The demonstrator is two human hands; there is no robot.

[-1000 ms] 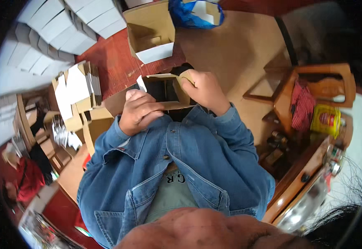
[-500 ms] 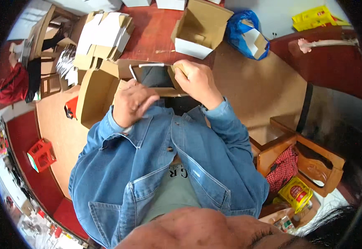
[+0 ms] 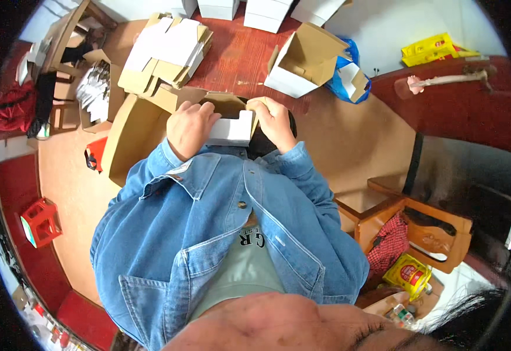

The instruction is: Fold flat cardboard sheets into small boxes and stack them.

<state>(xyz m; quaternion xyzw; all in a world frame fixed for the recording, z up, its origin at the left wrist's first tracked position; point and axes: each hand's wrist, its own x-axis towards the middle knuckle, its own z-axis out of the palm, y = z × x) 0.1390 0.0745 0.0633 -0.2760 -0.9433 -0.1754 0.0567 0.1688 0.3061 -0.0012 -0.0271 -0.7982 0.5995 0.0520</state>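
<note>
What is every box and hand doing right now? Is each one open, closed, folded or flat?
Small cardboard box: half folded, flaps up, held in both hands.
Left hand: closed grip on the box's left side.
Right hand: closed grip on the box's right side.
White-sided box: open, flaps up, lying tilted on the table.
Stack of box blanks: flat, unfolded.
Large carton: open.
</note>
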